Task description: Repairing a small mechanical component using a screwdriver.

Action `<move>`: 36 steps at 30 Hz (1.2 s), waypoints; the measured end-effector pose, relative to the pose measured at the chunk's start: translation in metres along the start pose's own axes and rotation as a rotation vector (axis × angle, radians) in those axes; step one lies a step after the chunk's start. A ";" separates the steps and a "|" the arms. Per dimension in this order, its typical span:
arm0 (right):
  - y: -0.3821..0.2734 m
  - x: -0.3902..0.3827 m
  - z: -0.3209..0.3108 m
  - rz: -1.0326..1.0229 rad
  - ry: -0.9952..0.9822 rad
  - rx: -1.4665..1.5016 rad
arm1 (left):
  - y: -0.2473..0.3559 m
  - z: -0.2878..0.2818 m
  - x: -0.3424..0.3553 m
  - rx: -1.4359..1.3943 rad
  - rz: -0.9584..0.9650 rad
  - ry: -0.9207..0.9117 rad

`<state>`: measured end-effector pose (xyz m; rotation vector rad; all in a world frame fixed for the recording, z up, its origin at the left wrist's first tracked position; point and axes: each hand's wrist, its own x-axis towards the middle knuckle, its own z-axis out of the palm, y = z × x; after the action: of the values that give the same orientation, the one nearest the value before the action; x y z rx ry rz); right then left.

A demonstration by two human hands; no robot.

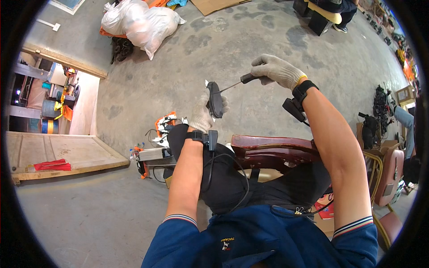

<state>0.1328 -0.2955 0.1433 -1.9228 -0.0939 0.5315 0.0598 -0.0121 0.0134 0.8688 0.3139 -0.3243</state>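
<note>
My left hand [202, 116], in a knitted off-white work glove, is closed around a dark oblong piece [216, 102]. The piece is held up on end, and small pale tabs show at its top and bottom. In my right hand [277, 70], gloved the same way, is a screwdriver [248, 78] with a dark handle and a thin metal shaft. Its shaft points left and down, and the tip meets or overlaps the face of the oblong piece. Whether the tip presses on it I cannot tell. My left fingers are partly hidden behind the piece.
A dark red wooden chair [272, 145] stands close before my lap. Tools and an orange-white bundle [166, 123] lie by my left leg. White plastic sacks [145, 24] sit at the far left, a wooden frame [67, 156] at left. Another person [346, 15] is at the top right.
</note>
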 end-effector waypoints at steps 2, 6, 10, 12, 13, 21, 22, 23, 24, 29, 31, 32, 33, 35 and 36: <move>-0.004 -0.002 -0.002 0.093 -0.091 -0.012 | 0.000 -0.001 0.001 -0.054 -0.035 0.012; -0.005 -0.004 -0.001 0.191 -0.012 0.052 | 0.000 -0.001 0.001 -0.039 -0.011 0.000; -0.001 0.000 -0.002 0.118 -0.046 0.033 | -0.001 -0.001 0.000 -0.030 0.000 -0.003; 0.002 0.001 -0.001 0.074 -0.056 0.031 | -0.001 -0.001 0.000 -0.019 0.003 -0.006; 0.004 0.001 0.001 0.033 -0.013 0.040 | -0.001 -0.001 0.000 -0.030 -0.002 -0.008; 0.000 0.002 -0.002 0.116 -0.052 -0.007 | 0.000 -0.001 0.000 -0.028 0.000 -0.009; -0.001 0.002 -0.003 0.153 -0.053 0.026 | 0.000 0.000 -0.001 -0.040 -0.008 -0.009; 0.000 0.002 -0.003 0.201 -0.046 0.051 | 0.001 0.000 -0.001 -0.051 -0.028 0.002; 0.000 0.002 -0.003 0.191 -0.054 0.060 | 0.001 0.001 -0.001 -0.051 -0.016 -0.009; 0.004 0.002 0.000 0.021 -0.014 0.044 | 0.001 0.003 -0.002 -0.011 0.005 0.004; 0.004 0.002 0.001 -0.003 -0.008 0.054 | 0.001 0.002 -0.002 -0.015 0.005 0.009; 0.003 0.002 0.001 0.006 0.011 0.043 | 0.001 0.002 -0.001 -0.019 -0.008 0.018; 0.001 0.001 0.001 -0.026 -0.003 0.065 | 0.001 0.001 -0.001 -0.021 0.001 0.010; -0.002 0.000 -0.003 0.118 -0.090 0.105 | 0.000 0.001 0.000 -0.028 -0.012 0.002; -0.003 0.000 -0.003 0.118 -0.091 0.105 | 0.001 0.000 0.000 -0.032 0.000 -0.011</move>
<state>0.1349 -0.2973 0.1467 -1.8092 -0.0099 0.6898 0.0601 -0.0120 0.0139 0.8348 0.3082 -0.3233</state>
